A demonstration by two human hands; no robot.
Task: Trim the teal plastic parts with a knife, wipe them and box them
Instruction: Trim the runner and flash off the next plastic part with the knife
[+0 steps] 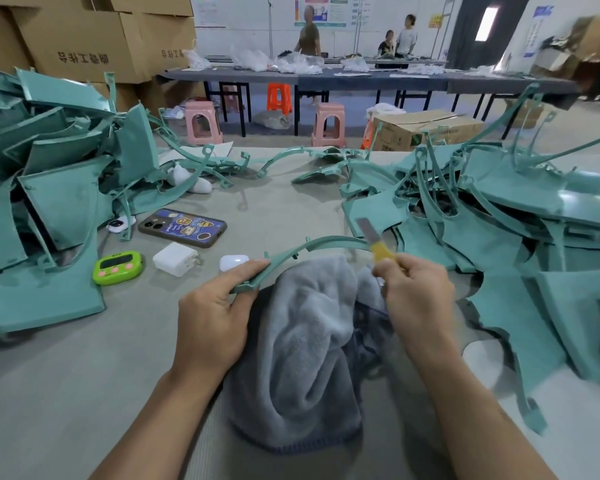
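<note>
Two hands meet over the grey towel [312,341] bunched on the table [66,393]; the left hand [219,313] pinches the near end of a curved teal strip [326,241] between thumb and fingers, with one digit laid straight along the strip's upper edge; the strip arcs away to the right, just above the towel's far edge. The right hand [416,292] is clenched round the yellow handle of a knife [373,237], fingers curled tight, the grey blade pointing up and away; the blade is blurred and crosses the strip's far end, though whether its edge actually meets the plastic I cannot tell. Many more teal parts lie heaped on either side: a left pile [49,188] of flat panels, and a right pile [516,230] of panels and thin curved ribs, just beside the knife hand. Between the left pile and the towel lie a phone [182,227] face down in a patterned case, a green timer [118,267], a white charger [175,258] and a white earbud case [232,262]; the earbud case sits near the left hand's fingertip. Cardboard boxes [84,36] are stacked behind the left pile; beyond the table stand pink stools [201,121] and an orange stool [278,98]; three people are at a long dark bench [326,81].
</note>
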